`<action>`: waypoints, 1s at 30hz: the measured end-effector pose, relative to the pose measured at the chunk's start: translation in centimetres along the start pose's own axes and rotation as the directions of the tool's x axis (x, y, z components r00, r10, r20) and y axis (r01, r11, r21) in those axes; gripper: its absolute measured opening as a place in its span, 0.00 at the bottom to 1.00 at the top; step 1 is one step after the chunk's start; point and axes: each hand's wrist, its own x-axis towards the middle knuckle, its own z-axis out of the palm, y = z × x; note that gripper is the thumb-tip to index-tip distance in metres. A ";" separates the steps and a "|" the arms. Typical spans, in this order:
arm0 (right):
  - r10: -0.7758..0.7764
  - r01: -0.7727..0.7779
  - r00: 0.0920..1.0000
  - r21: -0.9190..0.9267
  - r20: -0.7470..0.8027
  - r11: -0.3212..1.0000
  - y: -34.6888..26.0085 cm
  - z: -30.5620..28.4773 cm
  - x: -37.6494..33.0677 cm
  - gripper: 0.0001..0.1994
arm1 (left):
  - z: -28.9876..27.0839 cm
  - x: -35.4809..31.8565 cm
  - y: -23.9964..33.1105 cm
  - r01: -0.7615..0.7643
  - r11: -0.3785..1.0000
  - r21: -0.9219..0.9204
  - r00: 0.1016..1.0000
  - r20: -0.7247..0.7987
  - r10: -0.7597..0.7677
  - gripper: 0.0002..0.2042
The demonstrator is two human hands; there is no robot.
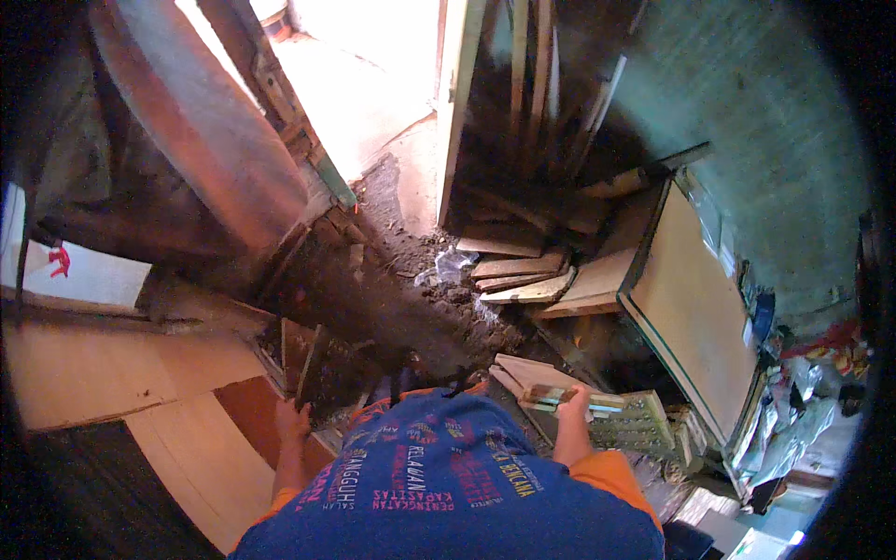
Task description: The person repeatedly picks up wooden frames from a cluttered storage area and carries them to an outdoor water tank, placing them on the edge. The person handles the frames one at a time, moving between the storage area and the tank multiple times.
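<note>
Right hand [571,403] closed around one short pale wooden strip [571,399], held above a greenish slatted crate [635,425]. Left hand [292,417] fingers curled on one dark thin board [308,366] (grip extent unclear). Four loose flat planks [523,278] stacked on dirt floor [411,280]; teal wall [747,112], open doorway.

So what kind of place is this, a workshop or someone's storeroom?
Most likely a small, cluttered woodworking shed. Long wooden strips lean in a corner, offcut boards lie stacked on the dirt floor, and a big plywood sheet stands nearby. The right hand grips a short wood piece.
</note>
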 end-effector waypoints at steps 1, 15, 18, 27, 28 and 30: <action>-0.031 0.030 0.999 0.057 0.008 0.998 0.6 1.0 -0.5 0.14 | -0.1 0.0 0.0 0.007 1.000 -0.009 1.000 -0.018 -0.007 0.16; -0.436 0.547 0.823 -0.302 0.363 0.781 -4.6 15.6 -17.1 0.54 | -2.5 1.2 -1.1 0.048 0.999 -0.010 0.998 0.028 -0.048 0.15; -0.327 0.470 0.856 -0.336 0.401 0.816 -5.1 17.9 -17.3 0.52 | -3.4 1.7 -0.9 0.074 0.997 0.005 0.997 0.031 -0.074 0.16; -0.321 0.563 0.810 -0.500 0.490 0.658 -9.4 20.3 -20.9 0.50 | -6.0 3.1 1.1 0.165 0.972 0.166 0.985 -0.074 -0.155 0.17; -0.324 0.603 0.776 -0.488 0.541 0.631 -9.9 20.4 -21.1 0.49 | -6.4 3.5 1.4 0.156 0.978 0.139 0.986 -0.075 -0.147 0.17; -0.269 0.664 0.743 -0.623 0.613 0.412 -10.4 20.8 -21.6 0.52 | -7.4 5.0 2.2 0.171 0.978 0.120 0.985 -0.034 -0.168 0.17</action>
